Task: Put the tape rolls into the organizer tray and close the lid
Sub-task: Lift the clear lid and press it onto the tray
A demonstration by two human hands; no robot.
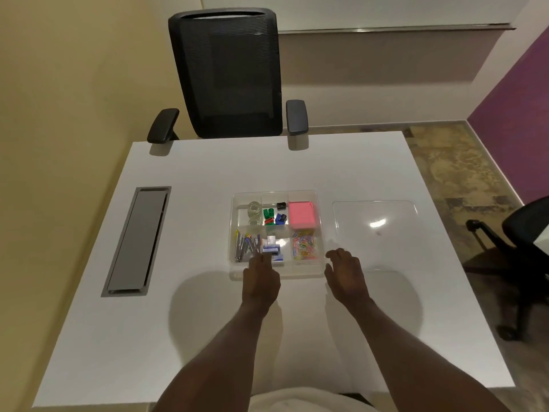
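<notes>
A clear organizer tray with several compartments sits in the middle of the white desk. Clear tape rolls lie in its far-left compartment. The clear lid lies flat on the desk to the right of the tray, apart from it. My left hand rests over the tray's near edge, fingertips by the staple boxes, holding nothing. My right hand hovers at the tray's near-right corner, fingers spread and empty.
The tray also holds a pink sticky-note pad, coloured clips, pens and paper clips. A grey cable hatch is set into the desk at left. A black chair stands behind the desk; another chair is at right.
</notes>
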